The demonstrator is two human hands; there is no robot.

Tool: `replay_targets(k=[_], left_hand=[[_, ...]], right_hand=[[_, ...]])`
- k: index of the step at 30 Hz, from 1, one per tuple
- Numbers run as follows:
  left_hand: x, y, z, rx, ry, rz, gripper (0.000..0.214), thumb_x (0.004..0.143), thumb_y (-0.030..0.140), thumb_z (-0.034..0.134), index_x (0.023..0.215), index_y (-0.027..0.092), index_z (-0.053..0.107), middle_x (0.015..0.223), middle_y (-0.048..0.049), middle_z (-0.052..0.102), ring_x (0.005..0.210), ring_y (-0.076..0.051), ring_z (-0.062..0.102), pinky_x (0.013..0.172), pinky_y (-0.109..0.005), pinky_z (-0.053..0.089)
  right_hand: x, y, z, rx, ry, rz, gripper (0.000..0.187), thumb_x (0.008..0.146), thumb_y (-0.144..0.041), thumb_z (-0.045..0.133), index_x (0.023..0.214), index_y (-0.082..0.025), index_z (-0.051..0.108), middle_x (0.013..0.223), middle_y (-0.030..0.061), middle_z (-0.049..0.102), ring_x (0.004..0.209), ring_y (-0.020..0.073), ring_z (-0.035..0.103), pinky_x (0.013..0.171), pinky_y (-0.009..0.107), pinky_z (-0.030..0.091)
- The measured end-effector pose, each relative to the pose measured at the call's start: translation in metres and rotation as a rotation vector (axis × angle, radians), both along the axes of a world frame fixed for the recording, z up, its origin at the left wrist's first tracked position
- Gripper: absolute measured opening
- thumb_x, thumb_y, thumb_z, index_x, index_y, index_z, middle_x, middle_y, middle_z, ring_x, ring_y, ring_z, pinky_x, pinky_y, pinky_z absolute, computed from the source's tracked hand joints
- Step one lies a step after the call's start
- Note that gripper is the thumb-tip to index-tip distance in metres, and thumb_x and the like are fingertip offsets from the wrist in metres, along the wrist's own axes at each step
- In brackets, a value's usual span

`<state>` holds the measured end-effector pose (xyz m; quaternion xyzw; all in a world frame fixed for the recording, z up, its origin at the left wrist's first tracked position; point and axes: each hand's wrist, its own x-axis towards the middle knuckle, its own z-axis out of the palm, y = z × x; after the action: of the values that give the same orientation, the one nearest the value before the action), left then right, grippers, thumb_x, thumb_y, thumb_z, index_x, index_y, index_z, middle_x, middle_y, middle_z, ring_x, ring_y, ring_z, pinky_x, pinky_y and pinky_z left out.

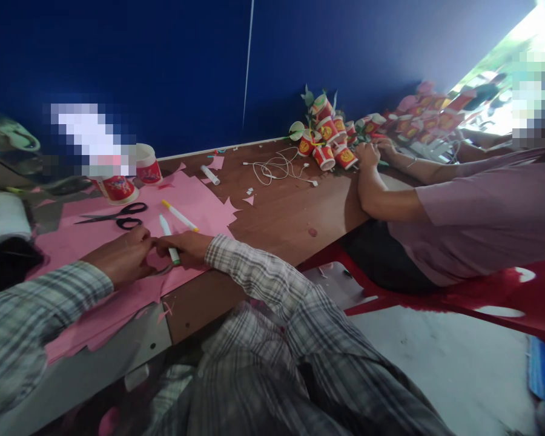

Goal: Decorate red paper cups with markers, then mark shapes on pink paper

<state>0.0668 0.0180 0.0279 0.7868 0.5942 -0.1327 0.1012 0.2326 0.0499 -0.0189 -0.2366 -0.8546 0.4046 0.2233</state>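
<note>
Both of my hands meet over pink paper sheets [200,203] at the table's front left. My left hand [126,255] is closed, its fingertips pinching what looks like a small pink paper piece with a pale curved edge [164,270]. Opposite it, my right hand [191,247] is also closed, with a white marker with a green end [165,227] slanting across its fingers. Its fingertips touch the same paper. Just beyond the hands lie black-handled scissors [118,215] and a white marker with a yellow cap [179,215].
Red-and-white paper cups [148,165] stand behind the sheets. A glue stick [210,175], paper scraps and white earphones [272,169] lie on the brown table [281,224]. At right, a co-worker's hands [367,156] touch a bunch of red cups [327,130]. A white roll [5,218] stands left.
</note>
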Motion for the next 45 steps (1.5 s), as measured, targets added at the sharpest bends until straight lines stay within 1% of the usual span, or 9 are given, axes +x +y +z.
replay_targets(k=[3,8,19,26,30,32,36,41,45], left_hand=[[0.003,0.000,0.001,0.018,0.016,-0.018,0.039,0.043,0.038,0.062,0.076,0.017,0.055,0.086,-0.0056,0.050,0.074,-0.015,0.046,0.071,-0.031,0.038],[0.004,0.000,0.000,0.024,0.044,-0.019,0.038,0.042,0.037,0.063,0.073,0.017,0.055,0.084,-0.0055,0.050,0.075,-0.015,0.046,0.073,-0.031,0.038],[0.010,-0.001,0.004,-0.003,0.110,-0.002,0.040,0.042,0.038,0.062,0.076,0.017,0.059,0.084,-0.0042,0.050,0.076,-0.015,0.048,0.075,-0.031,0.039],[0.013,0.000,0.004,-0.025,0.164,0.006,0.055,0.045,0.040,0.061,0.094,0.015,0.057,0.091,-0.0073,0.051,0.081,-0.018,0.051,0.072,-0.031,0.040],[0.016,0.000,0.007,-0.038,0.180,-0.001,0.065,0.044,0.037,0.062,0.106,0.020,0.053,0.095,-0.0075,0.051,0.088,-0.021,0.051,0.077,-0.033,0.039],[0.017,0.001,0.008,-0.047,0.185,0.002,0.066,0.045,0.037,0.063,0.107,0.020,0.053,0.096,-0.0080,0.051,0.087,-0.022,0.052,0.077,-0.034,0.039],[0.018,0.001,0.007,-0.050,0.190,0.014,0.070,0.044,0.036,0.064,0.111,0.020,0.051,0.099,-0.0091,0.051,0.088,-0.022,0.053,0.080,-0.034,0.039],[0.018,0.000,0.006,-0.043,0.193,0.013,0.068,0.045,0.036,0.064,0.109,0.019,0.053,0.099,-0.0101,0.051,0.089,-0.022,0.053,0.079,-0.034,0.039],[0.019,0.000,0.008,-0.042,0.195,0.003,0.064,0.044,0.037,0.064,0.104,0.017,0.055,0.097,-0.0102,0.052,0.085,-0.021,0.053,0.078,-0.034,0.039]], right_hand=[[-0.002,-0.002,0.000,0.011,-0.013,-0.070,0.025,0.077,-0.012,0.032,0.067,-0.003,0.054,0.058,-0.0115,0.057,0.044,-0.0089,0.040,0.048,0.015,0.022],[0.005,0.000,0.010,0.061,-0.031,0.080,0.021,0.072,-0.013,0.051,0.090,-0.010,0.061,0.066,-0.0107,0.060,0.054,-0.0041,0.048,0.054,0.012,0.031],[0.007,-0.003,0.016,0.014,-0.066,0.056,0.019,0.070,-0.010,0.056,0.089,-0.011,0.062,0.068,-0.0079,0.061,0.053,0.0001,0.049,0.053,0.014,0.034],[0.016,0.011,0.027,-0.318,0.121,0.109,0.010,0.073,-0.016,0.055,0.072,-0.007,0.059,0.065,-0.0066,0.064,0.062,-0.0003,0.058,0.055,0.013,0.033],[0.027,0.018,0.043,-0.463,0.274,0.009,0.033,0.085,-0.028,0.040,0.071,-0.004,0.057,0.056,-0.0040,0.061,0.049,-0.0029,0.049,0.054,0.016,0.032],[0.029,0.017,0.049,-0.494,0.315,-0.057,0.038,0.091,-0.030,0.030,0.085,-0.005,0.058,0.048,-0.0043,0.057,0.041,-0.0025,0.040,0.051,0.017,0.030],[0.027,0.015,0.051,-0.477,0.338,-0.243,0.036,0.094,-0.030,0.029,0.113,-0.008,0.050,0.038,-0.0071,0.046,0.036,0.0041,0.037,0.045,0.015,0.029],[0.025,0.014,0.042,-0.352,0.326,-0.390,0.038,0.091,-0.040,0.036,0.095,-0.010,0.059,0.048,-0.0019,0.051,0.046,0.0065,0.045,0.049,0.015,0.036],[0.023,0.007,0.040,-0.505,0.339,-0.429,0.025,0.089,-0.033,0.044,0.093,-0.012,0.058,0.061,-0.0009,0.056,0.044,0.0049,0.043,0.044,0.015,0.036]])
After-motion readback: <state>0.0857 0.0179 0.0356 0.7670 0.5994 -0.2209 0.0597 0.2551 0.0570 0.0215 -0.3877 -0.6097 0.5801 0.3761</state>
